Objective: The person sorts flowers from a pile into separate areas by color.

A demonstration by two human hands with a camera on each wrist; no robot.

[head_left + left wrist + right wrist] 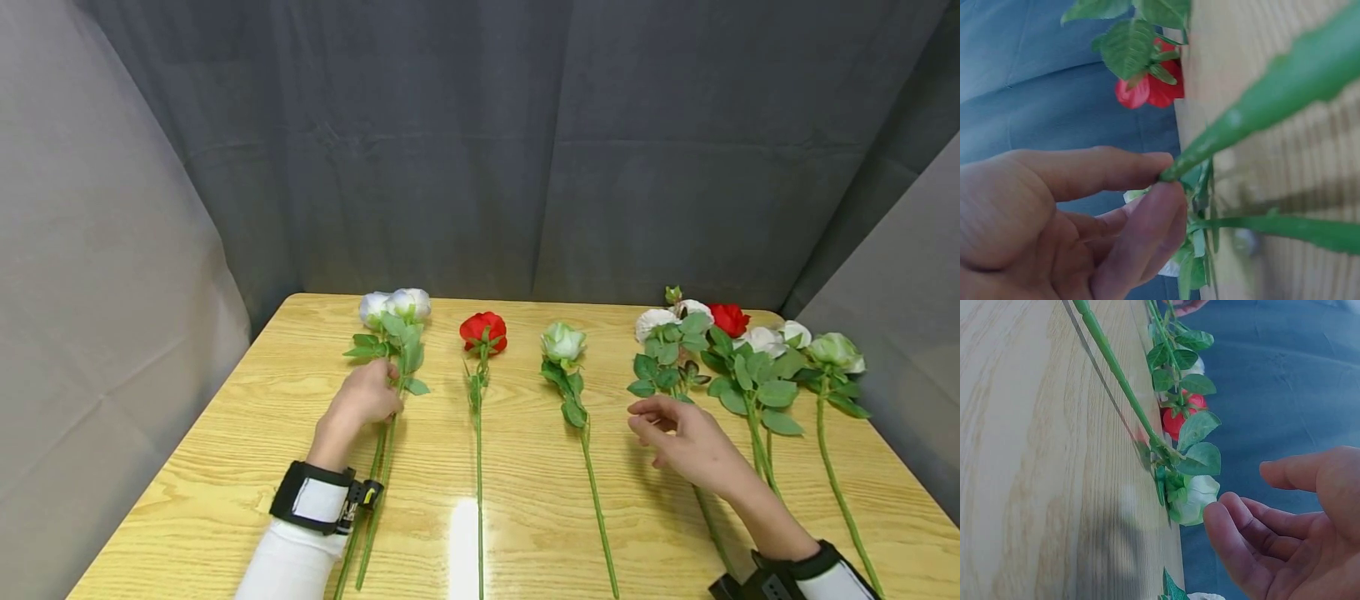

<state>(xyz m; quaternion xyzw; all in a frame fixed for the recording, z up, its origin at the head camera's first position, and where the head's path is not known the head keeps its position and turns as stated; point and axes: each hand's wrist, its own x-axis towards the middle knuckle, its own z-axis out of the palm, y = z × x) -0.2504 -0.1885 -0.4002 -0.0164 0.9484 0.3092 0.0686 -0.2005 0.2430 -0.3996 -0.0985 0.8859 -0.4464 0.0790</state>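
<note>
My left hand pinches the green stem of a white artificial flower between thumb and forefinger, just below its leaves. A second white flower lies right beside it, its stem running close to the first. My right hand hovers over the right part of the table with fingers loosely bent and nothing in them. Between the hands lie a single red rose and a pale green rose, stems toward me. In the right wrist view the green rose shows beyond the fingertips.
On the right of the wooden table lie white flowers, a red flower, another white bloom and a green rose, leaves overlapping. A dark grey curtain hangs behind the table's back edge.
</note>
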